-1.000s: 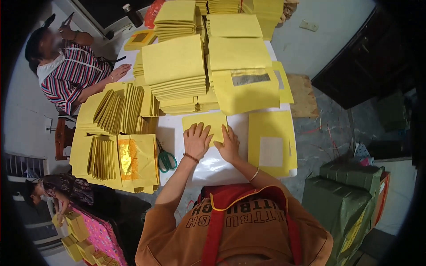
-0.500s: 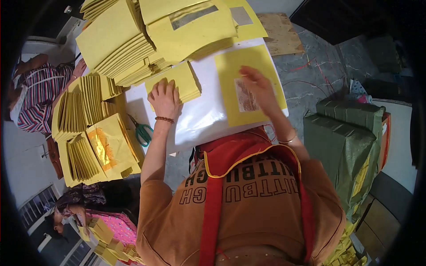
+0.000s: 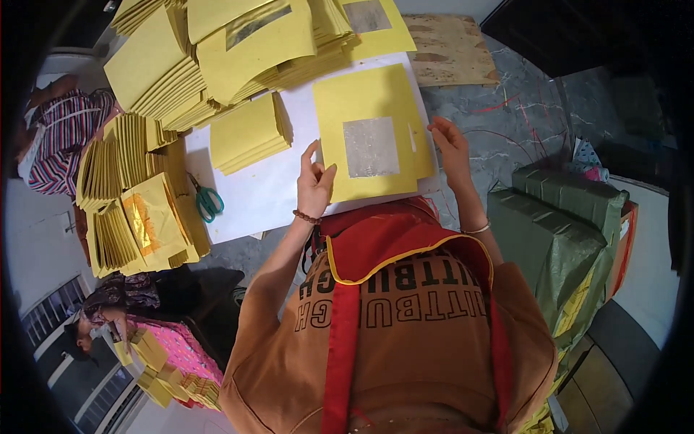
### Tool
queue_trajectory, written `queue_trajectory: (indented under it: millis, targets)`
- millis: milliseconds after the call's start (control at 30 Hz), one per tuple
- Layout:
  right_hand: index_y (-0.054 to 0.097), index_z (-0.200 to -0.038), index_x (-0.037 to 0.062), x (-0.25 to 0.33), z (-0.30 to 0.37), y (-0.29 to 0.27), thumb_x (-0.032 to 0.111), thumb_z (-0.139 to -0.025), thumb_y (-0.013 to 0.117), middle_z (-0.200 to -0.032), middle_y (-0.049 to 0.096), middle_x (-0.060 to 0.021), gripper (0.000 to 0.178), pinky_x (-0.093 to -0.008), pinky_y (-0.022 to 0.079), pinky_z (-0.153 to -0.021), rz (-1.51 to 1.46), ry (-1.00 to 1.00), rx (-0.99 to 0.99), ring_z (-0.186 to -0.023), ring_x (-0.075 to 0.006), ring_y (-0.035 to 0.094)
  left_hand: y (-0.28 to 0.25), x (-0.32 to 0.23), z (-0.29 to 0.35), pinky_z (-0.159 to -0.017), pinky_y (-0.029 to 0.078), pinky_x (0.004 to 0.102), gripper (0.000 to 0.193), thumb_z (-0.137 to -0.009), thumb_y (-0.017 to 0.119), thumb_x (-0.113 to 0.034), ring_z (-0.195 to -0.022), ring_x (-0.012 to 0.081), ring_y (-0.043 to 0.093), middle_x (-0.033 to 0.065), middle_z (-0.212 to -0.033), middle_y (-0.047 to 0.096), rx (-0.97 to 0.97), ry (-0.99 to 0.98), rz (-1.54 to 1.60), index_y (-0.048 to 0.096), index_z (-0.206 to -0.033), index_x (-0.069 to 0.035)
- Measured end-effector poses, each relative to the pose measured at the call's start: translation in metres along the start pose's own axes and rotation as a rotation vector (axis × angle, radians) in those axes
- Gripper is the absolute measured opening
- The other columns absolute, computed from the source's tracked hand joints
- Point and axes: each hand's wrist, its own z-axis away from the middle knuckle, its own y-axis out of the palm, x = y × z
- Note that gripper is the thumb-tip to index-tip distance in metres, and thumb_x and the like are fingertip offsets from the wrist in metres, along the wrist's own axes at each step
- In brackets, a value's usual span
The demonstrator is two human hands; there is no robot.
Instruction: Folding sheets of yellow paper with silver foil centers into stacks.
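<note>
A yellow paper sheet (image 3: 332,101) with a silver square (image 3: 371,147) lies flat on the white-covered table, a second sheet's edge showing on its right. My left hand (image 3: 315,184) is at the sheet's left edge, its fingers apart and holding nothing that I can see. Just beyond the right edge, my right hand (image 3: 452,150) hovers with loosely bent, parted fingers and nothing in them. To the left of the sheet sits a small stack of folded yellow paper (image 3: 249,134). Green-handled scissors (image 3: 209,205) rest near the table's left edge.
Tall piles of folded yellow paper (image 3: 155,69) and flat yellow sheets (image 3: 256,61) fill the far side. More bundles (image 3: 130,159) stand at left. A person in stripes (image 3: 65,145) and another person (image 3: 108,311) are nearby. Green wrapped bales (image 3: 549,239) stand at right.
My left hand has left the folded stack and moved right to the flat sheet's edge. My right hand has moved from over the sheet to beyond its right side. The view has shifted.
</note>
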Motion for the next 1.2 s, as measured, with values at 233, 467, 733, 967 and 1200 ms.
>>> queue_trajectory:
  millis: [233,467,733,967,1200]
  targets:
    - [0.053,-0.115,0.0012,-0.006,-0.012,-0.004,0.009,-0.087,0.051,-0.102,0.059,-0.0056,0.029,-0.0236,0.041,-0.083,-0.030,-0.016,0.038,-0.093,-0.0118,0.054,0.022,-0.018,-0.010,-0.044,0.031,0.0186,0.049,-0.083,0.056,-0.002,-0.050,0.0033,0.039,-0.0045,-0.059,0.044,-0.045,-0.044,0.179,0.038,-0.128,-0.009]
    - [0.053,-0.117,0.0015,-0.009,-0.014,0.004,0.010,-0.086,0.052,-0.101,0.058,-0.0045,0.032,-0.0236,0.042,-0.078,0.021,-0.044,0.074,-0.086,-0.0096,0.052,0.036,-0.014,-0.005,-0.045,0.032,0.0199,0.049,-0.082,0.056,-0.002,-0.051,0.0047,0.038,-0.0036,-0.058,0.042,-0.061,-0.048,0.060,0.039,-0.128,-0.009]
    - [0.054,-0.117,0.0013,-0.017,-0.015,0.008,0.013,-0.086,0.052,-0.106,0.056,-0.0064,0.033,-0.0247,0.042,-0.079,0.053,0.008,0.050,-0.089,-0.0120,0.052,0.032,-0.015,-0.010,-0.047,0.034,0.0232,0.045,-0.083,0.055,-0.005,-0.050,0.0074,0.040,-0.0014,-0.056,0.044,-0.062,0.015,-0.103,0.041,-0.126,-0.006]
    - [0.054,-0.117,0.0030,-0.021,-0.010,0.006,0.014,-0.085,0.053,-0.106,0.054,-0.0073,0.033,-0.0263,0.042,-0.082,0.089,0.072,0.080,-0.092,-0.0145,0.052,0.028,-0.008,-0.013,-0.048,0.039,0.0239,0.041,-0.083,0.055,-0.008,-0.054,0.0081,0.045,0.0025,-0.065,0.049,-0.159,0.140,-0.129,0.045,-0.122,-0.003]
    - [0.051,-0.120,0.0032,-0.020,-0.002,0.012,0.013,-0.086,0.052,-0.112,0.050,-0.0078,0.035,-0.0264,0.041,-0.084,0.178,-0.063,0.054,-0.097,-0.0156,0.050,0.036,-0.022,-0.006,-0.095,0.029,0.0425,0.059,-0.072,0.069,-0.022,-0.117,0.0345,0.035,0.0196,-0.126,0.041,-0.104,0.576,-0.688,0.044,-0.123,-0.007]
